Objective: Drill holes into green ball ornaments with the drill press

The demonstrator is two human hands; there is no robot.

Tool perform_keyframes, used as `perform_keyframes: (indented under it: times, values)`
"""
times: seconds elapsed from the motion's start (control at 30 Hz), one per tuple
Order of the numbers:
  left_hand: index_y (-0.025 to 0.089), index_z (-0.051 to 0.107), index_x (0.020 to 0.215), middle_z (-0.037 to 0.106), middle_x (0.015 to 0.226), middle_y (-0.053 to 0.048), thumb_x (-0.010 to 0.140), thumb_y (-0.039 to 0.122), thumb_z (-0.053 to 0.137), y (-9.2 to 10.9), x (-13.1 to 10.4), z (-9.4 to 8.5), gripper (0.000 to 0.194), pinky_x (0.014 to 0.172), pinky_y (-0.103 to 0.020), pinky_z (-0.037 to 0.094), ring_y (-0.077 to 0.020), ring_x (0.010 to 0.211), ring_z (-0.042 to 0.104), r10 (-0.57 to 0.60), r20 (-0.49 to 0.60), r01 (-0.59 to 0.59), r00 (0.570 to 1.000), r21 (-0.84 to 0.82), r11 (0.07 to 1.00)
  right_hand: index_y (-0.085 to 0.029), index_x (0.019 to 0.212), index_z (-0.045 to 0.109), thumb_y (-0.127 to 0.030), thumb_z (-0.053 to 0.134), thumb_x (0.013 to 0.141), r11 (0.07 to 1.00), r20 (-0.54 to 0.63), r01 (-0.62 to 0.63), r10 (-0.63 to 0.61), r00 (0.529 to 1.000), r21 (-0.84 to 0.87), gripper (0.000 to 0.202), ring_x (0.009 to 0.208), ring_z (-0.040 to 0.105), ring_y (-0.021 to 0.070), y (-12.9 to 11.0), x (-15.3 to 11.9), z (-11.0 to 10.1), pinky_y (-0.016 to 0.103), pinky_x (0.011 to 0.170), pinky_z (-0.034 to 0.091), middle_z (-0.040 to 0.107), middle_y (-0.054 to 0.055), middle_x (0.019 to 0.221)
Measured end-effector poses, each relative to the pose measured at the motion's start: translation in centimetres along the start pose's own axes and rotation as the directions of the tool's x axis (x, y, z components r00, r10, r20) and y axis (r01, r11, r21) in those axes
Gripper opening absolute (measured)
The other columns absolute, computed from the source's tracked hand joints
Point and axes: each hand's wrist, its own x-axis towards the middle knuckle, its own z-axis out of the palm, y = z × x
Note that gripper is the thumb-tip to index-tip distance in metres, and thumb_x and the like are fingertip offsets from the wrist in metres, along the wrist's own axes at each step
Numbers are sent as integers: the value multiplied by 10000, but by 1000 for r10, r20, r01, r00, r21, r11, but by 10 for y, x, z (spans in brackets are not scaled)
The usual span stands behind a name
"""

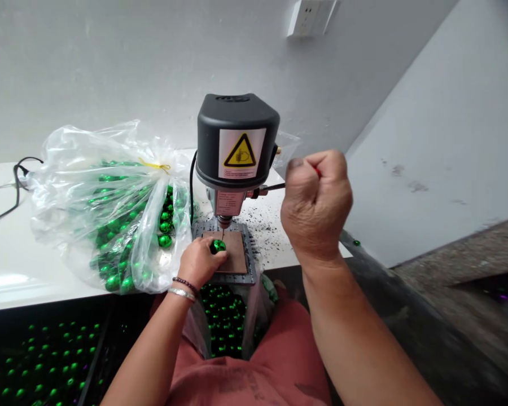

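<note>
My left hand (200,260) pinches a shiny green ball (218,246) between thumb and fingers. It holds the ball on a brown board (232,254), which lies on the metal base (249,277) of a small drill press (237,141). The thin drill bit (223,232) points down at the top of the ball; whether it touches or enters cannot be made out. My right hand (317,206) is a fist around the end of the press's feed lever (275,186). A bit of red shows in that fist.
Left of the press, a clear plastic bag (76,197) of green balls sits on the white table (8,270). Dark shavings (266,231) lie right of the base. Below are an open bag of balls (226,321) and more balls (42,361) at lower left.
</note>
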Motion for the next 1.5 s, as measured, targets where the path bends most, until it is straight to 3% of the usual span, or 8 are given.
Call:
perform_keyframes:
  times: [0.17, 0.3, 0.4, 0.53, 0.63, 0.8, 1.07, 1.5]
  values:
    - [222, 702, 829, 672, 747, -22, 661, 411, 655, -13, -29, -20, 258, 609, -245, 399, -170, 676, 588, 218, 300, -131, 929, -285, 950, -198, 675, 424, -289, 448, 821, 997, 24, -48, 47, 999, 53, 174, 509, 399, 49, 0, 0, 1, 212, 516, 367, 375, -55, 564]
    - [204, 691, 949, 689, 865, -49, 560, 483, 732, -20, -33, -23, 481, 698, -270, 446, -206, 798, 610, 151, 315, 44, 937, -537, 843, -197, 681, 417, -281, 448, 827, 996, 26, -43, 41, 999, 79, 171, 504, 389, 45, 2, -5, 0, 215, 513, 367, 376, -56, 580]
    - [163, 653, 843, 650, 780, -50, 664, 599, 597, -17, -26, -19, 474, 640, -278, 475, -169, 715, 596, -97, 272, 284, 957, -823, 492, -201, 695, 427, -287, 452, 828, 995, 29, -27, 24, 999, 92, 160, 489, 377, 43, 3, -6, 0, 213, 490, 356, 394, -58, 579]
    - [148, 545, 746, 583, 699, -51, 771, 659, 383, -8, -18, -18, 537, 628, -351, 520, -154, 639, 582, -176, 508, 486, 843, -860, -156, -198, 699, 435, -301, 460, 824, 996, 44, -29, 25, 999, 84, 163, 478, 375, 41, 4, -6, -1, 208, 474, 349, 416, -58, 575]
    - [122, 551, 754, 577, 698, -41, 822, 377, 516, -6, -18, -17, 266, 716, -333, 522, -130, 668, 583, -158, 513, 466, 844, -846, -259, -192, 712, 442, -324, 449, 830, 995, 48, -36, 32, 998, 92, 177, 480, 377, 40, 4, -7, -2, 203, 471, 347, 431, -58, 580]
    - [115, 555, 1095, 556, 697, 20, 668, 51, 610, -10, -21, -8, 435, 739, -252, 480, -74, 644, 551, -160, 383, 381, 910, -924, -47, -192, 715, 447, -314, 438, 831, 995, 49, -35, 31, 998, 92, 169, 509, 403, 45, 4, -7, -3, 202, 502, 376, 449, -56, 594]
    - [113, 527, 1071, 628, 883, -61, 596, 304, 725, -24, -7, 9, 549, 707, -294, 466, -173, 799, 592, -199, -7, 155, 980, -605, 781, -209, 705, 426, -303, 439, 828, 993, 87, -59, 50, 995, 105, 156, 513, 444, 36, 3, -6, -5, 185, 537, 405, 444, -72, 569]
    - [130, 583, 1102, 669, 1011, -86, 718, 291, 613, -16, 5, 7, 418, 820, -307, 467, -192, 904, 618, -70, 10, 70, 997, -272, 960, -205, 735, 433, -366, 404, 847, 994, 147, -33, 17, 989, 109, 198, 554, 442, 33, 7, -7, -10, 190, 577, 427, 432, -58, 615]
